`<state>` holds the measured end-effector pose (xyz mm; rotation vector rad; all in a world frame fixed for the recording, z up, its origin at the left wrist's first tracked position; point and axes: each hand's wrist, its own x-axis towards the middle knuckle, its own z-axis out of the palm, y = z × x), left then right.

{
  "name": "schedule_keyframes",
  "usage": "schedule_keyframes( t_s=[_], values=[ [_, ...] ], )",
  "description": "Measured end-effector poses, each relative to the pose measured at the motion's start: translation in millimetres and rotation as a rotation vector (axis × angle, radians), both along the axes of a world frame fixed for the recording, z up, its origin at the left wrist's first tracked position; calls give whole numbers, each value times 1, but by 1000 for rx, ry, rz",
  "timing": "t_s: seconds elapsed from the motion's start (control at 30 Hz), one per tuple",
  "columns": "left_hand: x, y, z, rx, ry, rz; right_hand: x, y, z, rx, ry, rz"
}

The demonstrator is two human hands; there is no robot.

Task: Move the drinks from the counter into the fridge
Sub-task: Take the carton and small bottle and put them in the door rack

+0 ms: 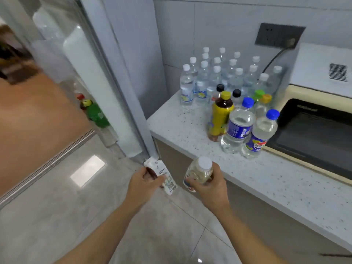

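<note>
My left hand (144, 180) grips a small white drink carton (162, 174) low in front of the fridge. My right hand (207, 182) holds a pale bottle with a white cap (200, 170) just off the counter's front edge. On the speckled counter (171, 122) stand several clear water bottles (213, 77), a yellow-labelled bottle (221, 115) and two blue-capped bottles (238, 126) (261, 134). The fridge door (91, 77) stands open at left, with a green bottle (96, 115) on its door shelf.
A cream microwave (314, 119) sits on the counter at right, plugged into a dark wall socket (278, 35). Grey floor tiles (76, 216) lie below my arms. The fridge's side panel (133, 54) meets the counter's left end.
</note>
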<state>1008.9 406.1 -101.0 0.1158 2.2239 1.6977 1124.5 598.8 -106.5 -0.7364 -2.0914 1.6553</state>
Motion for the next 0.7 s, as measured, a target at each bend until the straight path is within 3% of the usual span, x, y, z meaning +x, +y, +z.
schedule_keyframes(
  t_s=[0.2,0.4,0.7],
  values=[
    [-58,-122,17,-4,62,147,-72,-114,19,38,56,166],
    [-124,-226,30,-24,147,192,-141,-218,45,88,191,170],
    [-224,-249,70,66,245,221,-228,-269,87,249,417,62]
  ],
)
